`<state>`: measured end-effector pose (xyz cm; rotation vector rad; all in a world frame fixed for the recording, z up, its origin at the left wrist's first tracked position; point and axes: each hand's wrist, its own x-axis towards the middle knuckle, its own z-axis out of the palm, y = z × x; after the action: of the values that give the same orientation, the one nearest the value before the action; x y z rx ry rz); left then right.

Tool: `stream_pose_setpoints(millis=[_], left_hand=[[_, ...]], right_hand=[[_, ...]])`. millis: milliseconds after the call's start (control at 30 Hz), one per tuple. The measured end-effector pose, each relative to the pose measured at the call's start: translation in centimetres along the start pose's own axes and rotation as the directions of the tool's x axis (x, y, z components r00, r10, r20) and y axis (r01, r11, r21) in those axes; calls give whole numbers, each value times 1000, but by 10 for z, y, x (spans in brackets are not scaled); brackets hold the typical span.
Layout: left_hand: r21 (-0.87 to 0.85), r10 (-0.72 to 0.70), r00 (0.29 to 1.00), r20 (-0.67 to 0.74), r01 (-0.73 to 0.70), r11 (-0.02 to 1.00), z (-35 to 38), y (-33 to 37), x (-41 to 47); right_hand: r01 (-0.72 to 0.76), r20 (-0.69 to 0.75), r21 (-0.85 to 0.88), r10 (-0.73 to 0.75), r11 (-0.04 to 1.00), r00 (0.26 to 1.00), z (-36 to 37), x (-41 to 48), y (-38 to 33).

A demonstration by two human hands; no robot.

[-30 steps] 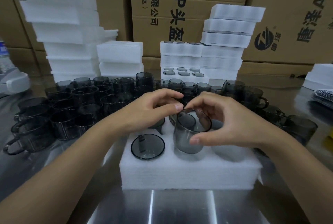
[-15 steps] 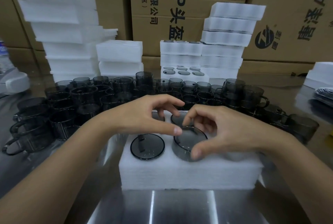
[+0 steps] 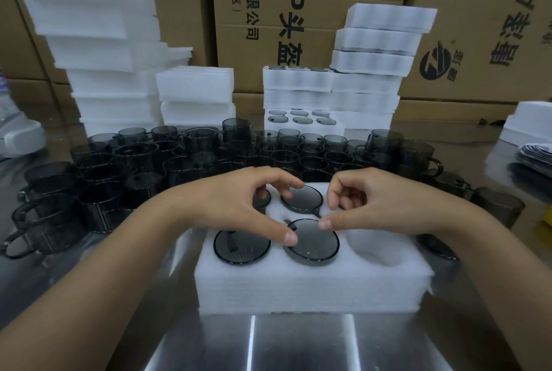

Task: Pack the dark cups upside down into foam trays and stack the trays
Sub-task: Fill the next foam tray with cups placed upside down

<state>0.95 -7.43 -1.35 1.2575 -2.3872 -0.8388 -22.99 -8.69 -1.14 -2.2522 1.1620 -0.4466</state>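
Head view: the cup (image 3: 312, 242) sits upside down in the front middle pocket of the foam tray (image 3: 310, 287) on the bench (image 3: 298, 343); left hand (image 3: 233, 206) and right hand (image 3: 379, 203), loosely curled, grip nothing, thumbs touching its base. Best to press evenly until flush

A single wide-angle view from my head looks forward and down, close over the shiny steel surface (image 3: 298, 343), facing stacked brown cardboard boxes (image 3: 307, 6).

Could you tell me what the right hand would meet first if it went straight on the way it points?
Most likely the left hand: the right hand points leftward across the front-middle cup, though depth is unclear.
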Motion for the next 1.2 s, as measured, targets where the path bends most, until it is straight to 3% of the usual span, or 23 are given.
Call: stream_pose_setpoints(millis=[167,333,433,533,600,767,933,1200], left_hand=[[21,-4,1000,18,4,1000,0,-2,1],[22,5,1000,16,-6,1000,0,-2,1],[41,1,1000,21,-1,999,0,-1,1],[45,6,1000,23,-7,999,0,-2,1],[25,21,1000,-2,-21,999,2,-4,2],[-78,48,990,-132,-59,995,6,-5,7],[-76,109,945,-309,-139,987,16,-4,11],[-53,139,922,-362,-170,984,21,-3,12]], right_hand=[[-18,-4,11,18,1000,1000,3,2,2],[-26,-57,-86,21,996,998,0,1,0],[-40,-231,-84,19,996,973,0,4,2],[-45,-452,-91,-1,995,892,-1,10,11],[-79,-513,-139,-4,987,858,-3,14,19],[-180,-496,-237,41,955,868,-8,19,40],[-275,-529,-278,92,921,844,-15,18,51],[-355,-384,-161,273,921,882,-13,21,53]])
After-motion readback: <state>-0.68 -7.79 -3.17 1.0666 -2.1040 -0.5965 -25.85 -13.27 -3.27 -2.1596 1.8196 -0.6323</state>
